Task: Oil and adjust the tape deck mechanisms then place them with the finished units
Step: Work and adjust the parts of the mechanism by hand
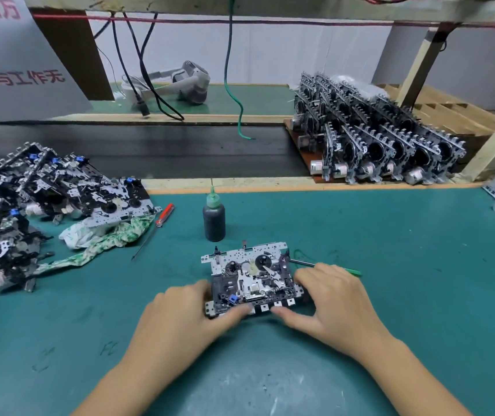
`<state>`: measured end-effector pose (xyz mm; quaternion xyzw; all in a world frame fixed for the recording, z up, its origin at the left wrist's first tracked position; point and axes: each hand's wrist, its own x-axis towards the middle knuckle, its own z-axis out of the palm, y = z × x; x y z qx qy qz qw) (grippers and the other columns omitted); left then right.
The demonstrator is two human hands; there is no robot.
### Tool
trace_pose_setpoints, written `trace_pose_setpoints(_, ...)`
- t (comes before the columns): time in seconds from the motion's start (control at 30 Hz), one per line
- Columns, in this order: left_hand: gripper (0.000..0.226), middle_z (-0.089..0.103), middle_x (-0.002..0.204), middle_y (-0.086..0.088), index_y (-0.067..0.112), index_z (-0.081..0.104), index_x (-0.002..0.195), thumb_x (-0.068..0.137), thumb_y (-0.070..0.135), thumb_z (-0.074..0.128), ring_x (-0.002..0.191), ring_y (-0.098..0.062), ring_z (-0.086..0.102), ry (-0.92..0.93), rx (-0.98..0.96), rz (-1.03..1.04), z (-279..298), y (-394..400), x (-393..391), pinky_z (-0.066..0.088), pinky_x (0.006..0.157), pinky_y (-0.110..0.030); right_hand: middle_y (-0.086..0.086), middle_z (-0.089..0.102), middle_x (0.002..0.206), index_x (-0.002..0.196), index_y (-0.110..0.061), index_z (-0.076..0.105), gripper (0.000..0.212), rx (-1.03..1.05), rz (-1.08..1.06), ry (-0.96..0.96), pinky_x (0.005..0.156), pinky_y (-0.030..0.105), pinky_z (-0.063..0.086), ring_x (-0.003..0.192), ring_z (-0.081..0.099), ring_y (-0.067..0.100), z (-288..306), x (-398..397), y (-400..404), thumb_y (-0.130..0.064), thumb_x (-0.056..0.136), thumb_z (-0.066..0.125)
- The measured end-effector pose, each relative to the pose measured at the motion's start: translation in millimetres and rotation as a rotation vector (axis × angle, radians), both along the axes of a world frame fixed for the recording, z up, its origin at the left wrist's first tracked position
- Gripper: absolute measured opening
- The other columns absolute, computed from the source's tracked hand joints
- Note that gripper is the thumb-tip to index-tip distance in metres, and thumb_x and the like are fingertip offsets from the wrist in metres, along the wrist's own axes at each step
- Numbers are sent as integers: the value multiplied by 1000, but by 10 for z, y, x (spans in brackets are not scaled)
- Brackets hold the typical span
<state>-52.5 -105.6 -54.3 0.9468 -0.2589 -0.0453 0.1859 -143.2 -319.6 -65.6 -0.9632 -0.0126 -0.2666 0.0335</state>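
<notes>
While hands [180, 313] grip mech [252, 280], oil bottle [214, 217] upright

Two bare forearms reach in from the bottom edge, angling toward each other. The left hand [180, 313] lies palm down, its fingers curled forward and its thumb stretched toward the right. The right hand [330, 301] mirrors it, palm down, fingers bent forward, thumb pointing left. The two thumb tips nearly meet, slightly blurred. Both wrists sit low and straight.
</notes>
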Motion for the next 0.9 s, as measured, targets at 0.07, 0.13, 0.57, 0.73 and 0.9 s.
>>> trace_pose_setpoints(0.07, 69, 52, 61, 6, 32, 40, 65, 50, 97, 24, 78, -18, 61, -50, 41, -42, -18, -51, -19, 37, 59, -31, -8, 47, 53, 60, -17, 49, 50, -6, 9, 28, 50, 26, 32, 50, 47, 15, -13, -18, -28, -63, 77, 45)
trace_pose_setpoints(0.13, 69, 62, 74, 6, 30, 45, 70, 51, 95, 29, 85, -17, 62, -81, 36, -57, -35, -86, 31, 38, 62, -31, -9, 47, 53, 61, -17, 48, 49, -3, 44, 58, 45, 24, 36, 49, 48, 15, -35, -40, -67, -63, 78, 46)
trace_pose_setpoints(0.57, 58, 45, 32, -4, 13, 46, 43, 51, 68, 61, 28, -25, 48, -402, -122, -117, -180, -251, 53, 34, 33, -23, -10, 44, 47, 58, -17, 45, 44, 62, 58, 31, 39, 18, 28, 40, 45, 13, -83, 21, -115, -58, 73, 50)
trace_pose_setpoints(0.73, 66, 43, 32, -3, 13, 43, 43, 59, 77, 49, 29, -24, 48, -414, -161, -163, -200, -209, 123, 31, 34, -21, -11, 44, 48, 59, -20, 42, 46, 85, 73, 50, 40, 19, 31, 41, 45, 12, -91, 1, -103, -64, 70, 52)
trace_pose_setpoints(0.9, 68, 42, 35, -1, 18, 37, 49, 54, 84, 47, 32, -22, 47, -392, -159, -247, -167, -168, 138, 30, 35, -22, -9, 41, 45, 59, -20, 38, 43, 93, 4, 46, 37, 21, 34, 37, 45, 17, -118, 24, -87, -60, 72, 49)
